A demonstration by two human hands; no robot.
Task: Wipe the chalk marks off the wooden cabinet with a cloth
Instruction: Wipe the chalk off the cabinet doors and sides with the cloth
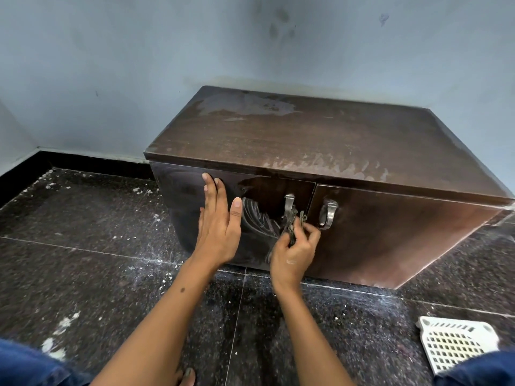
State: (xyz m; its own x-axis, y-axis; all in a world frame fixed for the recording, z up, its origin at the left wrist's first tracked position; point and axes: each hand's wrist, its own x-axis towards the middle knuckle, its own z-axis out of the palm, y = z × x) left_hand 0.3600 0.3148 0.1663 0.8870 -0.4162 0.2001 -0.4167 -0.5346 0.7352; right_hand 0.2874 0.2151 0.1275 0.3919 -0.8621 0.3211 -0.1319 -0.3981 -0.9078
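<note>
Denim-blue knees [25,363] frame the bottom corners, with a white plastic grid tray [457,346] lying on the dark speckled floor [83,274] by the right knee. Further in, both forearms reach to the wooden cabinet [390,232]. The left hand [218,227] lies flat, fingers straight, pressed against the left door. The right hand [295,246] is clenched round a small dark cloth [291,227], bunched just below the left door's metal handle [288,207]; how much of the cloth actually meets the wood is hard to tell, since it is wadded up and partly hidden by the fingers.

Chalk marks [259,218] show as pale curved streaks on the left door between the two hands, and paler smears lie along the front edge and far left corner of the top (those may be chalk or wiping residue).

Risks, as I judge them: the cloth could snag on the handle, and a wad that small may smear chalk rather than lift it. The bracing palm could also pick up chalk and print it elsewhere.

Room to move is fair: floor to the left is open, the right door and its handle [328,213] sit just beside the working hand, and the cabinet backs against the blue-grey wall [139,65].
</note>
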